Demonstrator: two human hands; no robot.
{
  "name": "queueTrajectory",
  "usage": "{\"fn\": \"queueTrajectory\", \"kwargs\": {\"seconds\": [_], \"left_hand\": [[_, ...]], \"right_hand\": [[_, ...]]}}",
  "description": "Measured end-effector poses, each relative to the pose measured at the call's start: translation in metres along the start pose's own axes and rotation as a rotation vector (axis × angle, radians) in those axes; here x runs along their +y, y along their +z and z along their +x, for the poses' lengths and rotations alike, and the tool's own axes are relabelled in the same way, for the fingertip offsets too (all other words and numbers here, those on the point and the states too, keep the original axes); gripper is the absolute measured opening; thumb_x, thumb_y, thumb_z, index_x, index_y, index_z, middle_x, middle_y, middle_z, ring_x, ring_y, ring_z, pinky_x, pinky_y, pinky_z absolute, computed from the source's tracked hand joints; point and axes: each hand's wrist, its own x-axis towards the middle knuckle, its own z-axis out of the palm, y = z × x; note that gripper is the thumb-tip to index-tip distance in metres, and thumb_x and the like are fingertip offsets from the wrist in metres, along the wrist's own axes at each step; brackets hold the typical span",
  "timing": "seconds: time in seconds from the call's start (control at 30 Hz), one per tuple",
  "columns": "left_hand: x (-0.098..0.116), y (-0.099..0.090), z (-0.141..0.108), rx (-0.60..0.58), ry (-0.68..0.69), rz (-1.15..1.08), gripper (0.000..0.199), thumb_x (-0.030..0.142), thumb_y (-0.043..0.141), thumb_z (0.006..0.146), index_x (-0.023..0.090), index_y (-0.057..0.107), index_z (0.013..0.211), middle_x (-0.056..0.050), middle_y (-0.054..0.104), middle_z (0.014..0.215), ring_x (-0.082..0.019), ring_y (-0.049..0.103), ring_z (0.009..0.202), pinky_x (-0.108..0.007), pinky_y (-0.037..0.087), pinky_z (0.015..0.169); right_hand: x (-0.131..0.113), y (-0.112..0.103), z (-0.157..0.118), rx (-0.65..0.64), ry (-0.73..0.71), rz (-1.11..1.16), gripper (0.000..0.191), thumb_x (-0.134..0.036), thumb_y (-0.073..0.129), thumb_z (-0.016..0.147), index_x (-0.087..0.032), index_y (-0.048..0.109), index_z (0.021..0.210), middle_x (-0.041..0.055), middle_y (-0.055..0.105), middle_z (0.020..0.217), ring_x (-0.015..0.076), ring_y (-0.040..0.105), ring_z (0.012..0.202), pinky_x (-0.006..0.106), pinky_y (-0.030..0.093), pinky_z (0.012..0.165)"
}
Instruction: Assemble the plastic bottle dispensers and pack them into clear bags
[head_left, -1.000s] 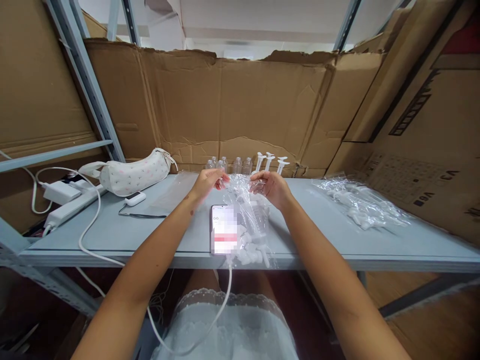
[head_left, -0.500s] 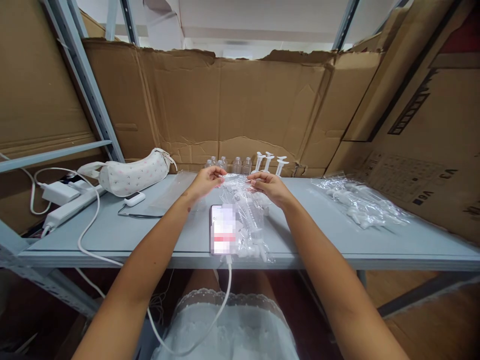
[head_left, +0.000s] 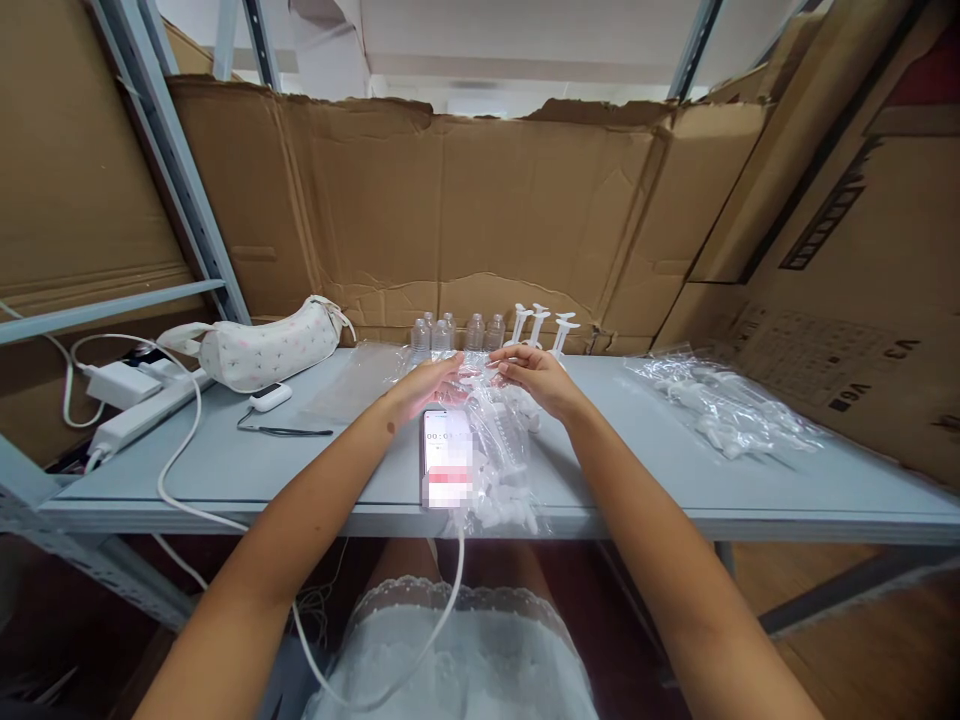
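A clear plastic bag (head_left: 504, 455) with white plastic parts inside, one of them like a syringe barrel with markings, hangs toward the table's front edge. My right hand (head_left: 541, 376) pinches its top edge between thumb and fingers. At the upper left of the bag is my left hand (head_left: 433, 386), fingers stretched out and touching the plastic; the fingertips are partly hidden by it. A lit phone (head_left: 448, 470) with a timer on its screen lies beside the bag, plugged into a white cable (head_left: 459, 560).
Several small clear bottles (head_left: 475, 333) and three white plungers (head_left: 538, 325) stand at the back. Another bag of white parts (head_left: 724, 405) lies at right. A flat plastic bag (head_left: 352, 380), white pouch (head_left: 266, 350), small white device (head_left: 270, 397) and power strip (head_left: 142, 422) occupy the left.
My left hand has moved slightly down and its pinch has loosened into stretched fingers. My right hand stays almost in place at the bag's top.
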Motion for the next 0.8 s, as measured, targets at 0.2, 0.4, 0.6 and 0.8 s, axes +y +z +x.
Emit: {"fn": "queueTrajectory", "kwargs": {"seconds": [0.2,0.4,0.6,0.8], "left_hand": [[0.005,0.003,-0.005,0.017,0.073,0.069,0.027,0.038,0.066,0.082,0.012,0.069,0.09,-0.015,0.071,0.111,-0.022,0.067,0.092,-0.035,0.05,0.082],[0.007,0.004,-0.004,0.119,0.044,0.289,0.017,0.023,0.059,0.085,0.013,0.067,0.075,-0.005,0.071,0.071,-0.013,0.065,0.066,-0.026,0.046,0.067],[0.008,0.002,-0.002,0.161,0.164,0.408,0.022,0.015,0.053,0.085,0.014,0.064,0.066,0.0,0.064,0.058,-0.01,0.058,0.052,-0.022,0.042,0.057],[0.013,-0.007,-0.002,0.378,0.272,0.296,0.019,0.014,0.051,0.085,0.014,0.064,0.072,0.0,0.065,0.06,-0.009,0.058,0.051,-0.019,0.04,0.05]], "right_hand": [[0.0,0.0,-0.001,0.027,-0.001,-0.008,0.028,-0.037,0.077,0.067,-0.02,0.07,0.087,0.0019,0.072,0.082,0.011,0.062,0.065,0.031,0.05,0.071],[0.002,0.002,0.001,0.049,0.001,-0.011,0.032,-0.036,0.078,0.064,-0.021,0.066,0.089,0.0017,0.073,0.085,0.0114,0.064,0.063,0.029,0.05,0.064],[0.004,0.0,0.001,0.042,0.011,0.017,0.043,-0.04,0.079,0.066,-0.024,0.059,0.1,0.0022,0.072,0.089,0.0151,0.067,0.067,0.036,0.055,0.071],[-0.003,0.002,-0.006,-0.058,0.083,0.04,0.044,-0.044,0.073,0.076,-0.026,0.056,0.113,0.0048,0.068,0.1,0.0168,0.069,0.078,0.039,0.055,0.083]]}}
